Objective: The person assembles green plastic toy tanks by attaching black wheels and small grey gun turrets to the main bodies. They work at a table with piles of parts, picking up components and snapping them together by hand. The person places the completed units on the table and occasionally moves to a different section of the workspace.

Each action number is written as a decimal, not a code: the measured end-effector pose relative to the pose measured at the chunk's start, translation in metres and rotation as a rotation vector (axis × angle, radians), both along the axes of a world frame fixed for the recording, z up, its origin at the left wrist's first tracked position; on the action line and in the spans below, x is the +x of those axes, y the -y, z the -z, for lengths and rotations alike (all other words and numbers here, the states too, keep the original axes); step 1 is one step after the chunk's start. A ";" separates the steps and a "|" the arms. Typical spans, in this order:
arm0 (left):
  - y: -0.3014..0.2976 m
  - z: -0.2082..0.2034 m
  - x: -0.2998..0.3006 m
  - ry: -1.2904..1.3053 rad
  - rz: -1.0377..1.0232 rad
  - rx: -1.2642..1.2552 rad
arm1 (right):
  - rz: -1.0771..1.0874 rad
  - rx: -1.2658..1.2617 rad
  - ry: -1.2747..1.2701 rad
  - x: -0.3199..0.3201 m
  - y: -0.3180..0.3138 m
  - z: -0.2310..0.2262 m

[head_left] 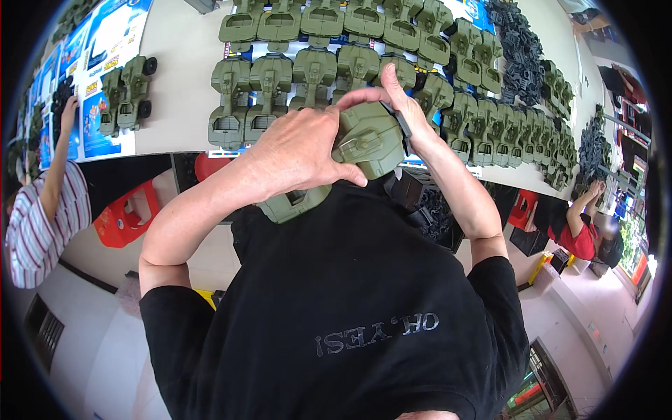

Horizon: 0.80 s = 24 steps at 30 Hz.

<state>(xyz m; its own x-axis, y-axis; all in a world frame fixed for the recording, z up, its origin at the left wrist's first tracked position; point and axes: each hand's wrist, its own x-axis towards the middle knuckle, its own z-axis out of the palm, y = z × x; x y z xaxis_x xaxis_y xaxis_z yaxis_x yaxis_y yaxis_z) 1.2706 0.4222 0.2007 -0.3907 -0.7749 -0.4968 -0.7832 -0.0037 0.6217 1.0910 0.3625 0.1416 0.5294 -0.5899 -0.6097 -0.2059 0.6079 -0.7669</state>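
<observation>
Workshop with a long pale table (178, 105)

Daylight is coming in at the right by a window (633, 245); red stools (126, 213) are standing under the table; pale floor (91, 350) is spreading below.

1. A single view, from a head-worn fisheye camera looking steeply down over the wearer's own chest.
2. It sits close to the left hand (297, 150) and right hand (413, 115), which fill the centre.
3. Beyond them it takes in the table (178, 84); straight edges bend toward the dark rim.
4. No second view shares the scene.
</observation>
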 end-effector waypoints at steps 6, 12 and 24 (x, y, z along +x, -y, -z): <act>-0.020 0.006 0.004 -0.168 -0.017 -0.273 | -0.004 -0.257 -0.046 -0.003 -0.018 -0.023; -0.033 0.010 0.002 -0.146 0.070 -0.453 | 0.081 -0.416 -0.007 -0.007 -0.044 -0.026; -0.046 0.036 0.020 -0.135 0.175 -0.596 | 0.039 -0.745 0.028 0.007 -0.064 -0.020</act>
<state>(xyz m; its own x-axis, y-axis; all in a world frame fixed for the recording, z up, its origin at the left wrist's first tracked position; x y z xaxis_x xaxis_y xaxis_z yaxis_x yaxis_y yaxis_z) 1.2908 0.4678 0.1651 -0.5658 -0.8222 0.0623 -0.6557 0.4945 0.5706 1.0978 0.4261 0.1620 0.5090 -0.8603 -0.0277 -0.1687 -0.0681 -0.9833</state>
